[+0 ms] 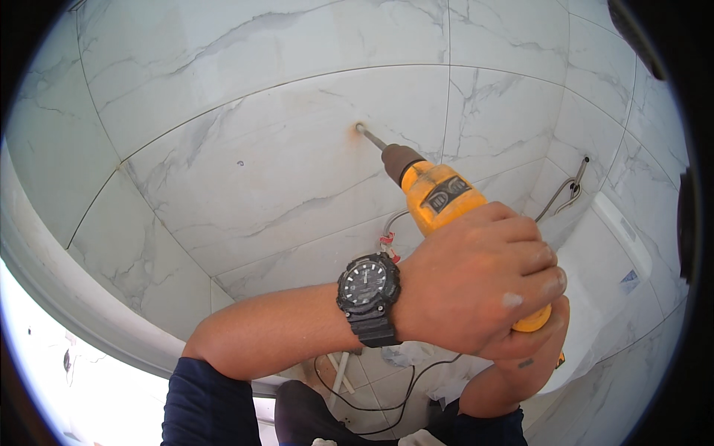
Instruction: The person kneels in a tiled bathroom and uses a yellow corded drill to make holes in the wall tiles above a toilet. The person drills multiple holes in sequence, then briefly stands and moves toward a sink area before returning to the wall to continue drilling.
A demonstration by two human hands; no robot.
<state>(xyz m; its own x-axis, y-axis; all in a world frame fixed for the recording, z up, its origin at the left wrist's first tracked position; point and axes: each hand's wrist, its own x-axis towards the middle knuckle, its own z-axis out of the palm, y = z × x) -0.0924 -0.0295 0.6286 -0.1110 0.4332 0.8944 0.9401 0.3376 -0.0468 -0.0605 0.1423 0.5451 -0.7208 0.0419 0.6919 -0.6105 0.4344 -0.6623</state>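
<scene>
A yellow power drill (446, 195) with a dark brown chuck (402, 160) points up and left at the marbled wall tile (245, 178). The tip of its metal bit (372, 137) meets the tile at a small hole ringed by a rust-coloured stain. Over the drill's rear body my left hand (483, 279) is closed, a black watch (368, 290) on its wrist. My right hand (552, 334) is behind and below it at the drill's handle end. Most of its fingers are hidden by the left hand.
A white toilet or tank-like fixture (595, 275), partly under clear plastic, stands at the right. Flexible hoses (569, 192) come out of the wall there. A hose with red tape (387, 239) hangs below the drill. Black cable (405, 398) and white pipe pieces (340, 375) lie on the floor.
</scene>
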